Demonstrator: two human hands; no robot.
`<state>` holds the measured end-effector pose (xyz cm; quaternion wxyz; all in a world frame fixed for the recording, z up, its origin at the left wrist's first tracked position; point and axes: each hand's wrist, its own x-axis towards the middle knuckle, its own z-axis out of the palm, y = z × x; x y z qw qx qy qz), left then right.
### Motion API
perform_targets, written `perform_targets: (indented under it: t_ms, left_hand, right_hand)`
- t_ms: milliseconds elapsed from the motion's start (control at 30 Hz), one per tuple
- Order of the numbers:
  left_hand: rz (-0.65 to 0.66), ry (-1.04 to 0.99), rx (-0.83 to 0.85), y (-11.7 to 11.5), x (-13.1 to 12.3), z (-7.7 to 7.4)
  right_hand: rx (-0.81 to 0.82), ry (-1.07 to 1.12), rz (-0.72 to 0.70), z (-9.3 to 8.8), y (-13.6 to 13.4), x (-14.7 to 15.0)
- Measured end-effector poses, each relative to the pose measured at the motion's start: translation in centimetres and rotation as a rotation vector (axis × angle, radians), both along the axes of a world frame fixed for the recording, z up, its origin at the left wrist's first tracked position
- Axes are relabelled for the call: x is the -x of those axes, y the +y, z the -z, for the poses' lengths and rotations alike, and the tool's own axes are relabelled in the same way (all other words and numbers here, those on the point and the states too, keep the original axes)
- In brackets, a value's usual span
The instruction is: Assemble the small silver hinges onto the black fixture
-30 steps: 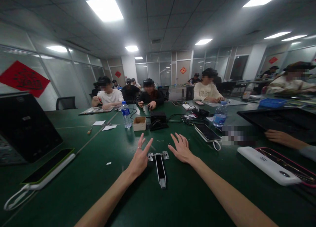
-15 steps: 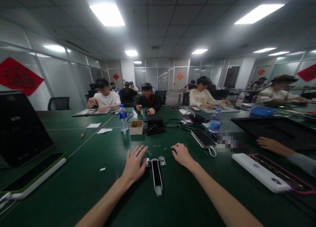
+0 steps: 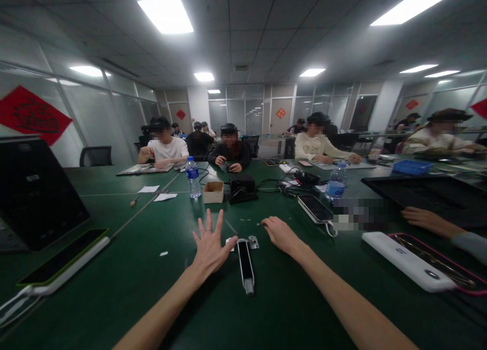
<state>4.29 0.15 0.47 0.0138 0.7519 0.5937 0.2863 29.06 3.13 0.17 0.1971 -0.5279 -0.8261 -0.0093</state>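
My left hand is open over the green table, fingers spread wide, a ring on one finger. Its thumb is beside a long, narrow black piece with a white rim, which has a silver lower end. Small metal plates with holes stick out at the top of this piece; the left one is partly behind my thumb. My right hand rests low over the table to the right, fingers stretched forward and holding nothing visible. Close to its fingertips lies a tiny light-coloured part, too small to name.
Ahead stand a small open box, a black device and two water bottles. A phone and white power bank lie on the right, near another person's hand. A black computer case stands left.
My left hand has spread its fingers wider and its thumb now points toward the long piece. My right fingertips have come closer to the tiny part. The view has tilted slightly.
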Motion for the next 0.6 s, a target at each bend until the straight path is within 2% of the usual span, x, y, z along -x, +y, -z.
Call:
perform_targets:
  t_ms: [200,333,467,600]
  left_hand:
    - [0.083,0.046,0.002,-0.6,-0.5,-0.1]
    - [0.154,0.168,-0.115,-0.8,-0.7,0.1]
    - [0.274,0.225,-0.291,-0.8,-0.8,0.0]
    - [0.289,0.179,-0.334,-0.7,-1.0,0.1]
  right_hand:
    - [-0.214,0.049,-0.251,-0.6,-1.7,2.6]
    - [-0.336,0.116,-0.396,-0.6,-2.8,4.4]
    - [-0.368,0.243,-0.464,-0.1,-3.4,5.6]
    - [-0.38,0.264,-0.5,0.3,-3.5,6.1]
